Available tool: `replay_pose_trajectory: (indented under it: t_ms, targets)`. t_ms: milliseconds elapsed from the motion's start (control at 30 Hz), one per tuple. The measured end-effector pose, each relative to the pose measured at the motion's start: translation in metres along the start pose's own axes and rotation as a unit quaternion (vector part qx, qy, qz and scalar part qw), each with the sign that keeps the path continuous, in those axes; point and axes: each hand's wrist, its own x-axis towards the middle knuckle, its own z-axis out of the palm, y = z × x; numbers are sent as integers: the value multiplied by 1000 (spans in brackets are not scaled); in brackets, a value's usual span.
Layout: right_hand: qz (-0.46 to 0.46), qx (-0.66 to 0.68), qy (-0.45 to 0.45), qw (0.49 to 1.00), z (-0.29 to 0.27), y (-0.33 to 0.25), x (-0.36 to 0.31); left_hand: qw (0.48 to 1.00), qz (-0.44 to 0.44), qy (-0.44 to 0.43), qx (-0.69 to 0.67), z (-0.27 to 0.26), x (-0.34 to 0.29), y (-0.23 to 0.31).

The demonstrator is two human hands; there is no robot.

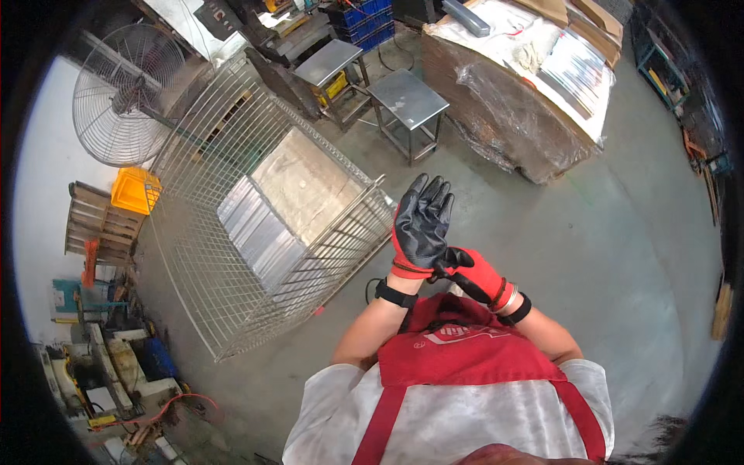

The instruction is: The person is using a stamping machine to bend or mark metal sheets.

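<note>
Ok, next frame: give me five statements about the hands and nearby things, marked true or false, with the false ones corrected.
1. The left hand, in a red glove with a black-coated palm, is held open, palm showing. True.
2. The right hand is bare. False: it wears a matching red-and-black glove, its fingers at the left glove's cuff.
3. The rectangular grey wire-mesh cage is left of both hands. True.
4. The yellow-orange plastic crate is right of the cage. False: it shows at the cage's left.
5. The bulky brown load wrapped in clear plastic film is right of the cage. True.
</note>
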Motion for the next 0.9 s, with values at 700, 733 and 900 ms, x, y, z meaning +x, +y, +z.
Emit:
replay_pose_trajectory:
  t_ms: [700,733,900]
  targets:
    - [-198,-240,-165,936,-183,-104,239,982,144,65,-103,-1,282,62]
    - [-226,-315,-199,900,-191,-102,255,977,196,71,-49,-2,295,66]
    - [-51,-182,-262,946,-247,-94,309,966,217,141,19,-31,341,79]
